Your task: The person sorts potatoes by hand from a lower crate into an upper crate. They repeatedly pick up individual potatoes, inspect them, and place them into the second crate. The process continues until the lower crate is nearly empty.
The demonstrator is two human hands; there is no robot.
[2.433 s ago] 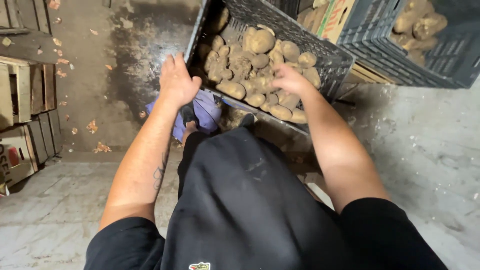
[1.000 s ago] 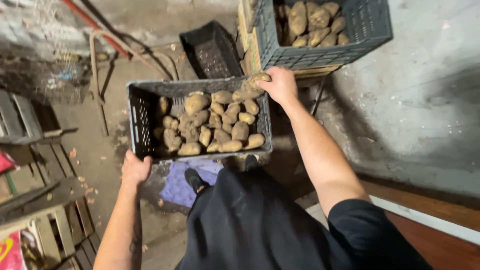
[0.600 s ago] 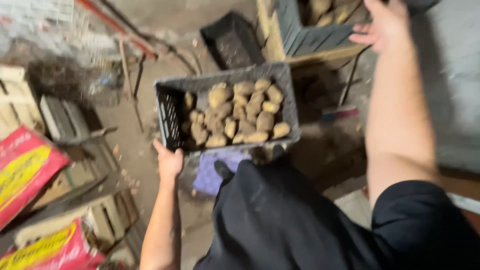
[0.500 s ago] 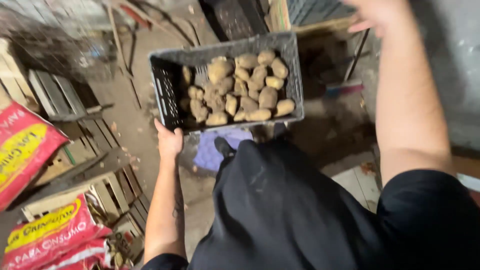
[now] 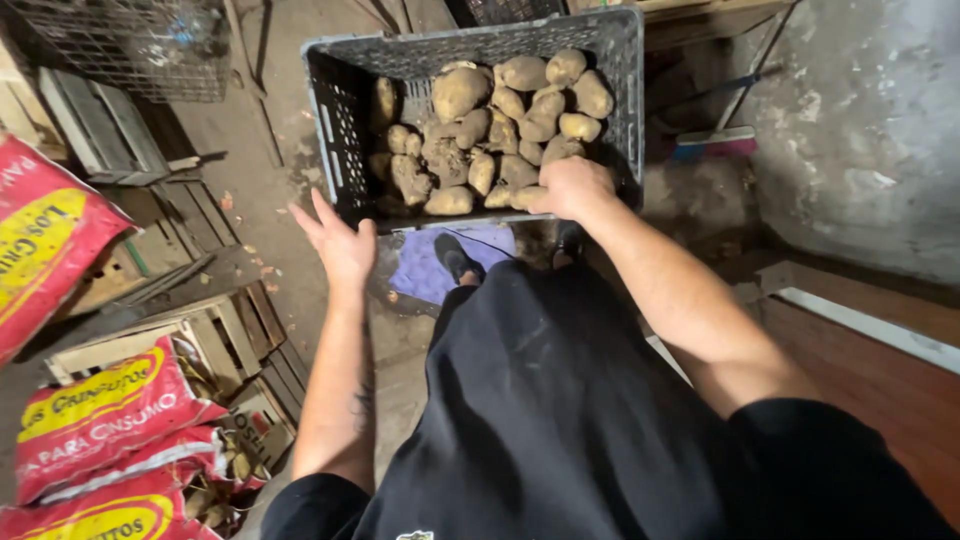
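Note:
A grey plastic crate (image 5: 330, 120) stands in front of me, half full of brown potatoes (image 5: 460, 92). My right hand (image 5: 572, 187) rests inside the crate at its near rim. Its fingers are curled down over a potato (image 5: 527, 197) in the front row. My left hand (image 5: 340, 242) hovers open with fingers spread, just outside the crate's near left corner, touching nothing. My black apron fills the lower middle of the view.
Red printed sacks (image 5: 95, 415) lie on wooden crates (image 5: 225, 325) at the left. A wire cage (image 5: 120, 45) sits at the far left. A purple cloth (image 5: 425, 268) and my black shoes (image 5: 455, 258) are under the crate. A concrete wall (image 5: 860, 130) rises at the right.
My right hand has come down from the upper crate into the potato crate. My left hand has risen toward the crate's corner. The view has tilted down and closer.

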